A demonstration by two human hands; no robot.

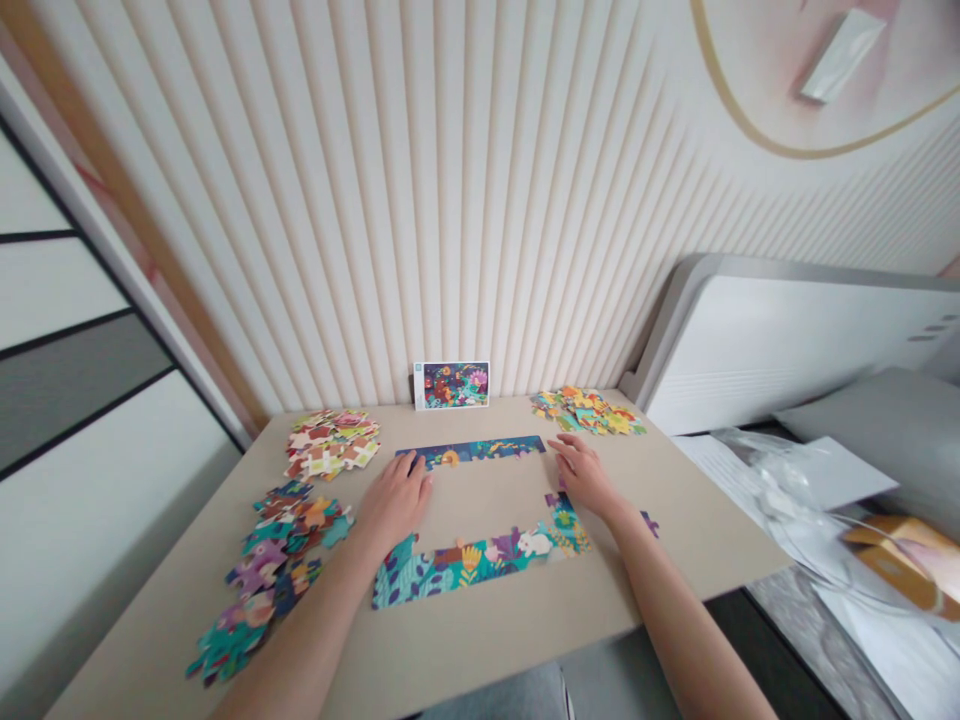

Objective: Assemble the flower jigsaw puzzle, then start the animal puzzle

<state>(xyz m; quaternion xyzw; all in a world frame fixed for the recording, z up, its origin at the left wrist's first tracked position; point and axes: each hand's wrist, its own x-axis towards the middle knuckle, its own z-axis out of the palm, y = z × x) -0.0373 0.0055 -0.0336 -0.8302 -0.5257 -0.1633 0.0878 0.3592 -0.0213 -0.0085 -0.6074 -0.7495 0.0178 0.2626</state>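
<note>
Puzzle (487, 450) between left grip (397, 500), right grip (583, 476)

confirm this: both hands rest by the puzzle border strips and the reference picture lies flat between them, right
No. The head view shows the reference picture propped against the wall at the table's back edge, not flat between the hands. The left hand and right hand do rest by the puzzle border strips.

The single head-worn camera looks forward and down from the near edge of the table (697, 530). It faces the ribbed wall (450, 200) on the far side, from close in.
</note>
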